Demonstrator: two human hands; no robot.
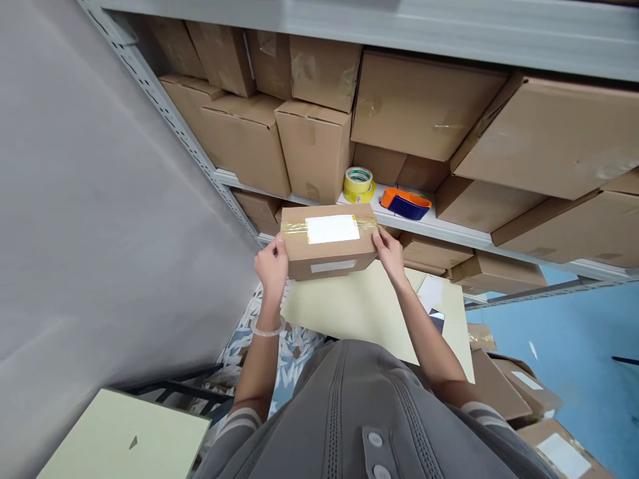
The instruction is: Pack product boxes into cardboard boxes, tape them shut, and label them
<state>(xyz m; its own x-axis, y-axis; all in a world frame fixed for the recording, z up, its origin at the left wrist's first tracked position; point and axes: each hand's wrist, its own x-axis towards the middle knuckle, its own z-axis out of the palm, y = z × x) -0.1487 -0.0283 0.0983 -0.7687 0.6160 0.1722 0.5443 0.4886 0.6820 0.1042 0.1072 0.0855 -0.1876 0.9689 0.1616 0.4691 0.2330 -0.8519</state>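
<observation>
I hold a small taped cardboard box (327, 249) with a white label on top, raised in front of a shelf. My left hand (272, 266) grips its left end, fingers curled round the edge. My right hand (389, 256) grips its right end the same way. The box hangs above a pale yellow table top (359, 313). Just behind it on the shelf lie a yellow tape roll (358, 184) and an orange and blue tape dispenser (404, 202).
A metal rack (449, 229) holds many brown cartons on several levels. A grey wall fills the left. More labelled boxes (524, 392) lie on the blue floor at lower right. Another pale table corner (130, 439) is at lower left.
</observation>
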